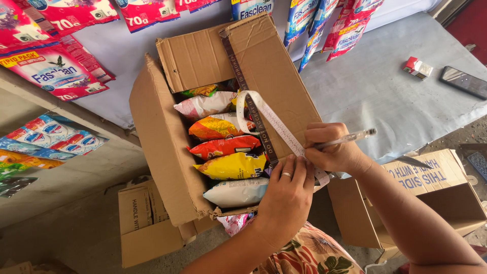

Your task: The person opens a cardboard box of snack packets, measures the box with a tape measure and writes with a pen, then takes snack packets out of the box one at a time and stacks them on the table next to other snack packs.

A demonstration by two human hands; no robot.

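Observation:
An open cardboard box (162, 137) rests on my lap, filled with several colourful snack packets (225, 147) standing in a row. A white measuring tape (269, 119) runs along the box's right flap (274, 66) and curls at its far end. My left hand (286, 195), with a ring on one finger, presses down on the tape and flap near the box's near edge. My right hand (332, 147) grips a clear pen (350, 138) and rests on the tape just beside the left hand, the pen's tip hidden behind the fingers.
Smaller cardboard boxes stand on the floor at lower left (144, 223) and right (431, 193). A grey-clothed table (375, 86) holds a phone (462, 81) and a small red and white pack (417, 67). Detergent sachets (48, 71) hang around the upper edge and left.

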